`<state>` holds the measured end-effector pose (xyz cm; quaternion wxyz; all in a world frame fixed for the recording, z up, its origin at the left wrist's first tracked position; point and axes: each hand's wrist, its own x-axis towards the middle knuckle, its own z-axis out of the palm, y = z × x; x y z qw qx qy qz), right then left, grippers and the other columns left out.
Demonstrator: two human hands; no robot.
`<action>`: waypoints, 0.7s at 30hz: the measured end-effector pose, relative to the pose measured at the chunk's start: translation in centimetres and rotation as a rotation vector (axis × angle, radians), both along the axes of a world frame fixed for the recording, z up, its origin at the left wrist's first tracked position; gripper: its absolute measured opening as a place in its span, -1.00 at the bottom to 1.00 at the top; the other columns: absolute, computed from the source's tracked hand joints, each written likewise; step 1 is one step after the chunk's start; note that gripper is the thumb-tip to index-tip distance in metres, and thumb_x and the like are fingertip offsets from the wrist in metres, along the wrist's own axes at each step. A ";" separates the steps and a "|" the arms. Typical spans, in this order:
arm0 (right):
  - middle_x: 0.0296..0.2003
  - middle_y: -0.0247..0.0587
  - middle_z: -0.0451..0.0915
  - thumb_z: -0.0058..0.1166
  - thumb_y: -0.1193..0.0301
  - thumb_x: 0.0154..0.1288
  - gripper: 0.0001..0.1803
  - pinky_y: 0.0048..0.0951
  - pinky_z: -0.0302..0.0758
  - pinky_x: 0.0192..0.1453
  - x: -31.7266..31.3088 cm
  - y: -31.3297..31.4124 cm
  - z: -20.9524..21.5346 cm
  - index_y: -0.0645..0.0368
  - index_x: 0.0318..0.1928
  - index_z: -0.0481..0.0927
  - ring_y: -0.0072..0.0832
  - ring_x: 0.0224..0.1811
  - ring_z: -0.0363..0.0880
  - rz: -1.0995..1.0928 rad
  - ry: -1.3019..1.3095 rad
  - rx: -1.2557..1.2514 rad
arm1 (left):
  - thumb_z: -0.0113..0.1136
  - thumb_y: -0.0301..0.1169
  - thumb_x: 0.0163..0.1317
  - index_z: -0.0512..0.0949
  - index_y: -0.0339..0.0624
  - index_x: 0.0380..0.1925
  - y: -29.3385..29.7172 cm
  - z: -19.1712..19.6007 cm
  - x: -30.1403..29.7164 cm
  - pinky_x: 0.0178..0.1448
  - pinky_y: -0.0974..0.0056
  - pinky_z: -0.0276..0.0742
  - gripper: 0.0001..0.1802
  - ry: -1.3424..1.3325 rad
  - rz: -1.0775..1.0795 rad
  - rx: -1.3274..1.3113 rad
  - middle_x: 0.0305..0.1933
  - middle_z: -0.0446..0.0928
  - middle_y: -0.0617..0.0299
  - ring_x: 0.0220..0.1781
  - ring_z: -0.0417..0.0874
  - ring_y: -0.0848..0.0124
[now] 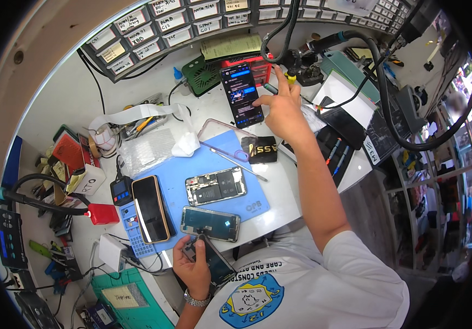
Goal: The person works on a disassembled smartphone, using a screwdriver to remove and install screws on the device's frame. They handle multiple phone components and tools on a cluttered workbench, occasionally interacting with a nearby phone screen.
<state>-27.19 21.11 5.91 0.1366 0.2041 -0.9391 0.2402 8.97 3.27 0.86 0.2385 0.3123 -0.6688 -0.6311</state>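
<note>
The left hand (195,270) gripped a dark panel (218,264) at the bench's near edge. The right hand (284,112), grasping nothing, had its fingers spread and a digit at the right side of a lit phone (241,94); contact could not be confirmed. An opened phone (215,186) lay on the blue mat (258,193), beyond a second panel (210,223).

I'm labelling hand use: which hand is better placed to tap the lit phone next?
Probably the right hand: its finger is at the lit phone, and it appears empty. The left hand is farther away, holding a dark screen panel.
</note>
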 end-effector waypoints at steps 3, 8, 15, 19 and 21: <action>0.68 0.20 0.00 0.32 0.66 0.05 -0.53 -0.04 0.24 0.60 -0.1 0.4 -0.1 -0.17 -0.09 0.93 0.16 0.45 0.22 -0.017 0.006 0.051 | 0.40 -0.54 0.44 0.53 -0.42 0.17 0.1 0.3 -0.1 0.13 0.40 0.60 -0.61 -0.004 -0.009 -0.012 0.02 0.68 0.09 0.01 0.70 0.48; 0.68 0.21 0.02 0.33 0.65 0.07 -0.56 -0.03 0.24 0.61 0.2 0.4 0.3 -0.15 -0.11 0.93 0.17 0.47 0.21 -0.028 -0.050 0.080 | 0.40 -0.53 0.44 0.53 -0.42 0.17 -0.1 0.0 0.0 0.15 0.39 0.58 -0.62 -0.013 -0.010 -0.035 0.03 0.68 0.09 0.02 0.69 0.48; 0.67 0.22 0.06 0.33 0.62 0.08 -0.59 -0.05 0.23 0.59 0.4 0.3 0.5 -0.15 -0.13 0.94 0.14 0.43 0.24 -0.037 -0.080 0.097 | 0.39 -0.53 0.44 0.53 -0.41 0.17 0.1 0.6 -0.2 0.14 0.40 0.59 -0.62 -0.011 -0.010 0.011 0.04 0.68 0.09 0.02 0.69 0.49; 0.66 0.23 0.08 0.31 0.60 0.09 -0.61 -0.06 0.23 0.58 0.3 0.4 0.2 -0.15 -0.14 0.94 0.13 0.40 0.25 -0.034 -0.069 0.092 | 0.40 -0.54 0.44 0.53 -0.41 0.17 0.1 0.3 -0.2 0.13 0.40 0.60 -0.62 -0.001 -0.007 -0.022 0.03 0.68 0.09 0.01 0.70 0.49; 0.66 0.24 0.09 0.30 0.59 0.09 -0.62 -0.06 0.22 0.58 0.3 0.4 0.1 -0.15 -0.15 0.94 0.14 0.41 0.25 -0.036 -0.071 0.102 | 0.40 -0.54 0.44 0.53 -0.41 0.17 0.1 0.4 -0.2 0.13 0.40 0.60 -0.62 0.002 -0.003 -0.014 0.03 0.68 0.09 0.01 0.70 0.49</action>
